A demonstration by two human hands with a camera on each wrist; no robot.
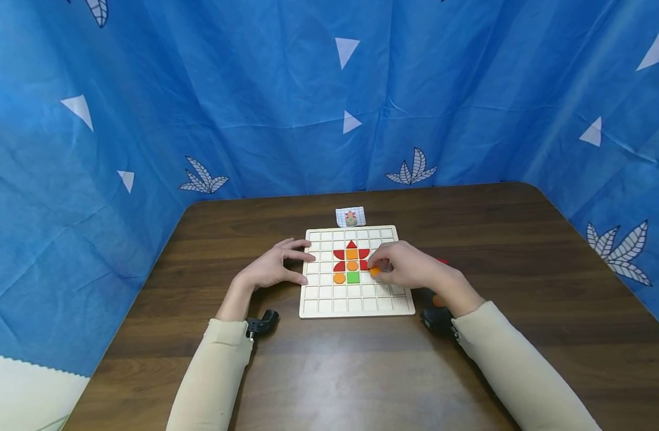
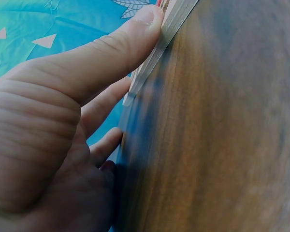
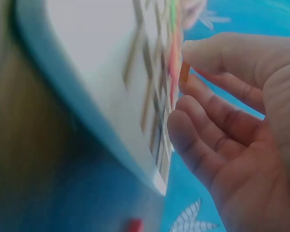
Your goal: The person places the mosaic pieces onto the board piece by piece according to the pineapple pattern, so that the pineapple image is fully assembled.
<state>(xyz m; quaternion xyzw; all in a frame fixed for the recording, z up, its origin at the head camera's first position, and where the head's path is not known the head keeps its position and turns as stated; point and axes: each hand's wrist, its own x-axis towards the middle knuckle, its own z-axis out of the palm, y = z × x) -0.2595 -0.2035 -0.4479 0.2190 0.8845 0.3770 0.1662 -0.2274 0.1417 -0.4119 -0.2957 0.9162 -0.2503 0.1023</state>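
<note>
A white gridded board [image 1: 324, 302] lies on the table. On it a red triangle [image 1: 352, 244] tops an orange square [image 1: 352, 254], with an orange circle [image 1: 352, 265] and a green square [image 1: 353, 278] below. Curved red pieces [image 1: 339, 267] flank this column, and another orange circle [image 1: 339, 278] sits left of the green square. My right hand [image 1: 410, 265] pinches a thin orange piece [image 3: 184, 72] between thumb and fingers over the board's right half. At the board's left edge, my left hand [image 1: 269, 264] rests with fingers spread; its thumb [image 2: 135, 36] touches the rim.
A small printed card [image 1: 351, 216] with a coloured pattern lies just behind the board. Loose pieces lie right of the board, partly hidden by my right arm: an orange one [image 1: 439, 301] and a red one [image 1: 442, 261]. A blue curtain [image 1: 307, 120] hangs behind the table.
</note>
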